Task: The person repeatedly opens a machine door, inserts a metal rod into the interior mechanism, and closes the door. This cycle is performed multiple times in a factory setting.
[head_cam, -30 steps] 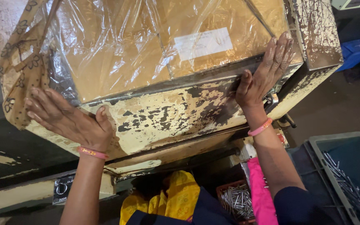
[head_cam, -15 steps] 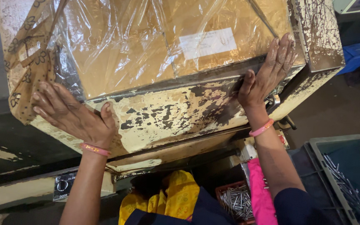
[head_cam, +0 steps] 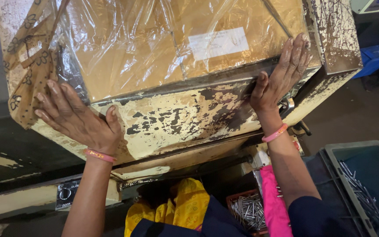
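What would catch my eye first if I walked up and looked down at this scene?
Probably the big cardboard box wrapped in clear plastic, filling the top, resting on a worn cream machine top with flaking paint. The left hand lies flat on its front left corner and the right hand presses the box's right edge. Lower right, a grey crate holds metal pins.

A large boxy metal machine housing with cream paint flaking off to dark steel (head_cam: 176,120) fills the upper part of the view, tilted so its near face slants down from right to left. On its top lies a flat brown cardboard sheet wrapped in crinkled clear plastic film (head_cam: 154,48), bearing a white rectangular label. The left hand (head_cam: 77,118) lies flat on the housing's near left corner; the right hand (head_cam: 279,77) presses its upper right edge, fingers reaching onto the film.
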